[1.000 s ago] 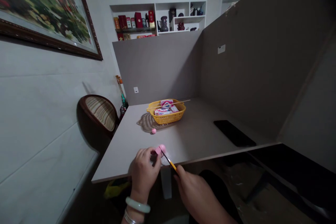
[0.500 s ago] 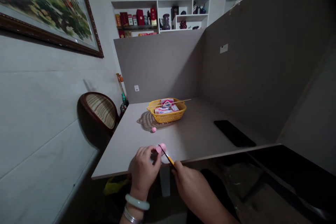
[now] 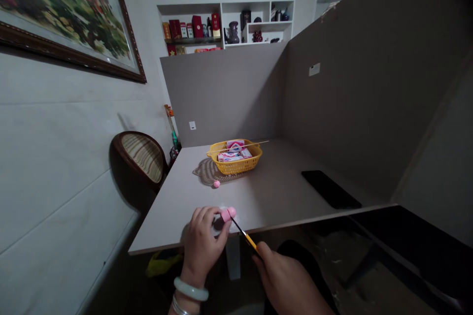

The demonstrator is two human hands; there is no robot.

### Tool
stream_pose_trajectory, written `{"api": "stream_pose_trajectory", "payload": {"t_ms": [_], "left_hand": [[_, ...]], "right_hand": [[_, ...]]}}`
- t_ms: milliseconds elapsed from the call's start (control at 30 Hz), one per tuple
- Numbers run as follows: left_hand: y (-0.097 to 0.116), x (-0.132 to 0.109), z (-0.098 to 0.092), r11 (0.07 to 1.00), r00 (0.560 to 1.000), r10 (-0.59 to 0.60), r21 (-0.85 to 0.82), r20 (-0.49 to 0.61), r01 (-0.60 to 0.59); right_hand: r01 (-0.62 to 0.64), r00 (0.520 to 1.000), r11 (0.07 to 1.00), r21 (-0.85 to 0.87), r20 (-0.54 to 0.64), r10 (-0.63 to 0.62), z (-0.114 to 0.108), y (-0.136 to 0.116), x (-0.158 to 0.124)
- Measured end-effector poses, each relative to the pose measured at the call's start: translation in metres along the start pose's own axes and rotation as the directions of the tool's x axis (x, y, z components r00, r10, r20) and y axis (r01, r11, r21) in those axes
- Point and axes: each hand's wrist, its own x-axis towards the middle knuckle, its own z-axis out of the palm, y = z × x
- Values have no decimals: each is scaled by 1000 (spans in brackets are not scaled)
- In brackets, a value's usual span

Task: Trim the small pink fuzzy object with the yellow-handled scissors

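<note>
My left hand (image 3: 203, 238), wearing a pale green bangle and silver bracelets, is shut on a small pink object (image 3: 226, 215) just above the table's near edge. My right hand (image 3: 286, 275) grips a slim tool (image 3: 244, 234) with a yellow handle and a thin black shaft. The tool's tip touches or nearly touches the pink object; I cannot tell which. A small pink ball (image 3: 216, 184) lies on the table (image 3: 266, 202) beyond my hands, next to a woven mat (image 3: 202, 171).
A yellow plastic basket (image 3: 221, 169) holds pink-and-white boxes, with a thin stick across it. A black phone (image 3: 330, 189) lies at the right. Grey partition panels (image 3: 221, 93) rise behind and right of the table, and a round-backed chair (image 3: 142, 160) stands at the left.
My right hand and the tool have shifted right and slightly down. The pink object sits a little lower in my left hand, and the tool's tip has moved to its right side.
</note>
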Motion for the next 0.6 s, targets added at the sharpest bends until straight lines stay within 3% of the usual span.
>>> {"api": "stream_pose_trajectory", "payload": {"t_ms": [333,600], "left_hand": [[-1,-1,-2,997,998,3,-71,68,2],[-3,-3,3,999,997,-27,19,79,26]], "right_hand": [[-116,987,992,52,117,109,-10,2,-12],[-90,995,995,34,54,88,-17,-3,-9]]}}
